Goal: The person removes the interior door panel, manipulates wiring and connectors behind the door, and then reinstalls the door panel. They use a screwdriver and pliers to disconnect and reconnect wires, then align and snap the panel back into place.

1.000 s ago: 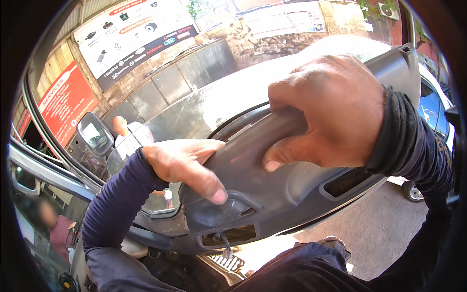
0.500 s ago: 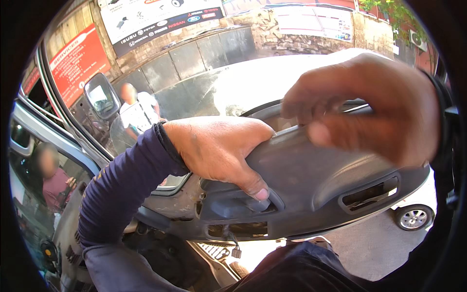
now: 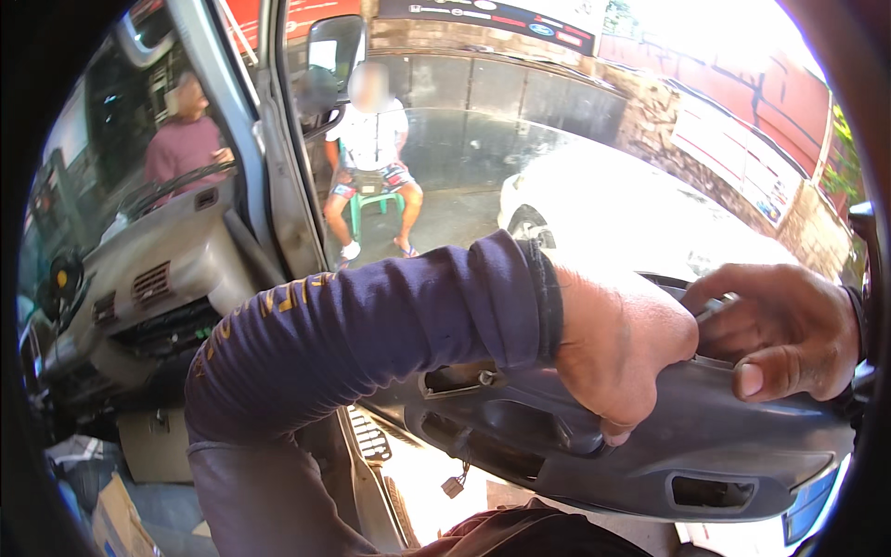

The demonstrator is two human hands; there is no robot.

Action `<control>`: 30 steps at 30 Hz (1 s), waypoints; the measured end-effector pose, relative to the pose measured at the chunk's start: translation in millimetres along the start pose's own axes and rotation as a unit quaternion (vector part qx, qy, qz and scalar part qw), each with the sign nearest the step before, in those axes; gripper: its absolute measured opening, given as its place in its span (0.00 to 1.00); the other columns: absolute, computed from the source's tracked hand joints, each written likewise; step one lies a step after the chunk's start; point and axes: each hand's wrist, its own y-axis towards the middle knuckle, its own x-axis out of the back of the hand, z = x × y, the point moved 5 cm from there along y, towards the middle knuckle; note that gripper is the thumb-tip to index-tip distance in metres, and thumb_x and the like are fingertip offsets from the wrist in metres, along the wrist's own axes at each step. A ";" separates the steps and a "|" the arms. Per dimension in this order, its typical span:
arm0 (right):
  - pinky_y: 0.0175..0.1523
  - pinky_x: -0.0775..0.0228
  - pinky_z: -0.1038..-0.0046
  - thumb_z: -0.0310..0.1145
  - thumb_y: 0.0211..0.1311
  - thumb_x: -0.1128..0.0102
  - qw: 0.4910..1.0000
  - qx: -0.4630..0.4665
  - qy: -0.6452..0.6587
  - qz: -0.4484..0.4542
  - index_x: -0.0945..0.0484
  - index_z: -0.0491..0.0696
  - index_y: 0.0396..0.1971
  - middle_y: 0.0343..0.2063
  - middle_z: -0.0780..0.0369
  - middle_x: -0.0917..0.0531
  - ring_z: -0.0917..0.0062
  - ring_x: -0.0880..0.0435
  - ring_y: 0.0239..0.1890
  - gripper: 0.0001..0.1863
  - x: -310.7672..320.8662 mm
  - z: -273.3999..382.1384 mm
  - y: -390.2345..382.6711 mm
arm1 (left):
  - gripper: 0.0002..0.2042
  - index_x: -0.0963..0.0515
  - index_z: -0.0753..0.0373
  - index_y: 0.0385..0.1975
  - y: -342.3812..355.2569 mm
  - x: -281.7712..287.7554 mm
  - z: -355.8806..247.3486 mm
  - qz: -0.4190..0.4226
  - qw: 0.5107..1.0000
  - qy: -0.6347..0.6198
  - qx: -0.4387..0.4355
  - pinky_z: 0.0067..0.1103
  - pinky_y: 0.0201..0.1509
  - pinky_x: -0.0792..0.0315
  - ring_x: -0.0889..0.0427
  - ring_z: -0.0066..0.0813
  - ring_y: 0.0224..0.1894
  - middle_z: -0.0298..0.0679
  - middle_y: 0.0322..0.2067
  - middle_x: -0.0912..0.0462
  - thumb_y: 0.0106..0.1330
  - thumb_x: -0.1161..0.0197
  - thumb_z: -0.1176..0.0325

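Note:
A dark grey car door panel (image 3: 733, 436) spans the right side of the view, on a door standing open. My left hand (image 3: 622, 339) is closed on it, with the thumb bent down by the pull recess and the other fingers hidden past the top edge. Just right of it, my right hand (image 3: 794, 325) curls over the top edge, thumb on the inner face and fingers on the window side. Openings show in the panel, one a framed rectangle (image 3: 713, 492). Below it dangles a wire connector (image 3: 453, 485).
The vehicle's dashboard (image 3: 176, 255) lies at left. Beyond the windscreen stands a person in a pink shirt (image 3: 186, 148). Another person in white (image 3: 369, 135) sits on a green chair (image 3: 368, 202) outside. A pale car (image 3: 631, 204) is parked beyond the door.
The view has swung left, bringing more of the dashboard in. My right hand has come down onto the panel's top edge beside my left hand, which keeps its hold.

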 end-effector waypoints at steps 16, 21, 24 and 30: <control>0.68 0.39 0.70 0.41 0.67 0.33 0.946 0.105 -0.045 0.304 0.32 0.40 0.64 0.58 0.57 0.24 0.73 0.28 0.60 0.31 -31.5 -30.4 47.1 | 0.10 0.21 0.74 0.28 -24.6 -21.9 -3.3 -0.120 0.991 -0.004 -0.053 0.36 0.37 0.23 0.17 0.56 0.34 0.57 0.26 0.19 0.47 0.35 0.75; 0.62 0.31 0.70 0.34 0.64 0.31 0.953 -0.030 -0.147 0.264 0.29 0.39 0.61 0.53 0.58 0.20 0.74 0.23 0.55 0.29 -28.8 -38.4 50.6 | 0.09 0.20 0.71 0.25 -46.6 -26.2 -5.5 -0.295 0.941 0.067 -0.151 0.36 0.36 0.23 0.17 0.58 0.33 0.56 0.24 0.20 0.43 0.32 0.76; 0.62 0.30 0.71 0.31 0.62 0.30 0.970 -0.049 -0.009 0.239 0.27 0.39 0.60 0.52 0.58 0.19 0.75 0.22 0.55 0.28 -29.0 -38.5 50.4 | 0.06 0.19 0.64 0.23 -50.0 -27.5 -3.0 -0.380 0.906 0.082 -0.167 0.37 0.35 0.24 0.17 0.54 0.30 0.53 0.23 0.19 0.42 0.35 0.76; 0.63 0.31 0.70 0.27 0.59 0.29 0.967 -0.141 0.060 0.204 0.26 0.38 0.59 0.54 0.59 0.19 0.73 0.22 0.57 0.28 -23.7 -31.3 42.3 | 0.08 0.20 0.70 0.15 -36.3 -30.0 8.6 -0.489 0.846 0.044 -0.210 0.38 0.30 0.22 0.17 0.53 0.23 0.55 0.18 0.20 0.45 0.37 0.70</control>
